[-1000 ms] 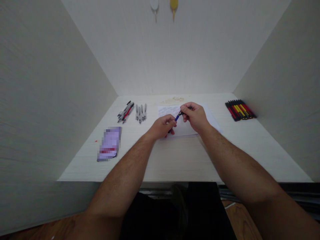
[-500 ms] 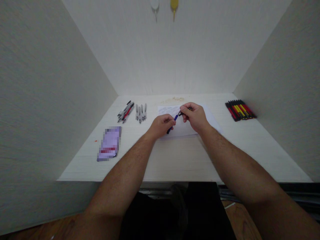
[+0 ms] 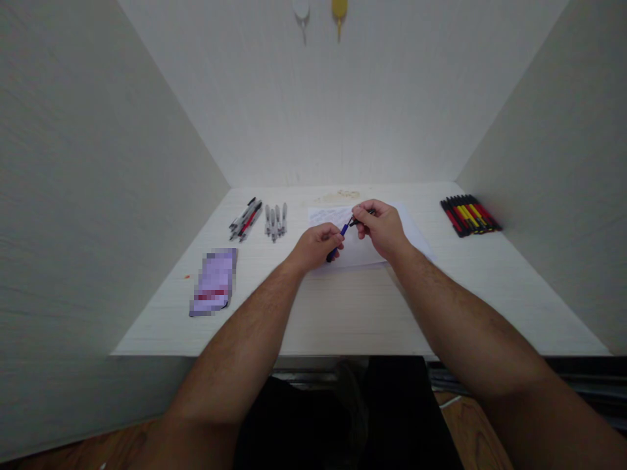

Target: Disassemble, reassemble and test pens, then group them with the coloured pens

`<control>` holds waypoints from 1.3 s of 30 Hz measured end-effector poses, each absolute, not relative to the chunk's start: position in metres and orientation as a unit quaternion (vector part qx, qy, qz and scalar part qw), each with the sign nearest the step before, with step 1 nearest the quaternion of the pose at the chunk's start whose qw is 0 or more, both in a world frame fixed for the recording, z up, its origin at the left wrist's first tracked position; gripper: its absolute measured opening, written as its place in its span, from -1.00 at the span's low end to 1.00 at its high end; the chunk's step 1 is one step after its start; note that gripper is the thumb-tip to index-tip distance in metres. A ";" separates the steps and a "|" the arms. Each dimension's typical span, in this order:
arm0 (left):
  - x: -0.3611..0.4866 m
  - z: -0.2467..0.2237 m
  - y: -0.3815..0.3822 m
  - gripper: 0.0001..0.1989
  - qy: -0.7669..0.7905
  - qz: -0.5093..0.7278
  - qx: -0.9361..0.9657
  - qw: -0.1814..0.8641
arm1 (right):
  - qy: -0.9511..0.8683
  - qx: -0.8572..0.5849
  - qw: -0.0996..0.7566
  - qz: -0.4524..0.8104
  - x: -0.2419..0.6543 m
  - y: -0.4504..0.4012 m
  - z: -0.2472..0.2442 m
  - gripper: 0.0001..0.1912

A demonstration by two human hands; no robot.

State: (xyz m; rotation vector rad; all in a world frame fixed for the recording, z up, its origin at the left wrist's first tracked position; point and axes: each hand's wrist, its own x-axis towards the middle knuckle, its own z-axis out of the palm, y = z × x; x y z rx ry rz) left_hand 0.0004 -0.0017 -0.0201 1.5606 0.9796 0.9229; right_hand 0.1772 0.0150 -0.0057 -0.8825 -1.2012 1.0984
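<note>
My left hand [image 3: 318,247] is closed around a blue pen barrel [image 3: 344,230], whose dark end sticks out below the fingers. Close by on the right, my right hand [image 3: 379,225] pinches a black pen part [image 3: 365,220]. A thin dark piece spans the small gap between the barrel and the right fingertips; what it belongs to is too small to tell. Both hands are above white paper [image 3: 362,251] that has faint writing near its upper left part.
Loose pens [image 3: 246,220] and clear pen pieces [image 3: 276,220] lie at the back left. A pixelated purple object [image 3: 214,282] is nearer on the left. Red, yellow and black pens [image 3: 470,215] sit in a row at the right. Walls enclose the white table [image 3: 337,313].
</note>
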 end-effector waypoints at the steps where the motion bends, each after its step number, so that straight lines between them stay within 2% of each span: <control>1: 0.001 -0.019 -0.002 -0.81 0.404 0.386 0.649 0.516 | -0.519 -0.383 0.600 0.474 0.177 0.015 -0.006 -0.70; 8: 0.000 -0.013 -0.006 -0.82 0.411 0.412 0.631 0.513 | -0.522 -0.384 0.595 0.476 0.176 0.012 -0.003 -0.70; 23: 0.000 -0.010 -0.010 -0.81 0.421 0.354 0.635 0.543 | -0.534 -0.378 0.595 0.468 0.176 0.014 -0.004 -0.73; 39: 0.000 -0.010 -0.011 -0.83 0.431 0.338 0.651 0.526 | -0.536 -0.386 0.592 0.461 0.176 0.012 -0.003 -0.73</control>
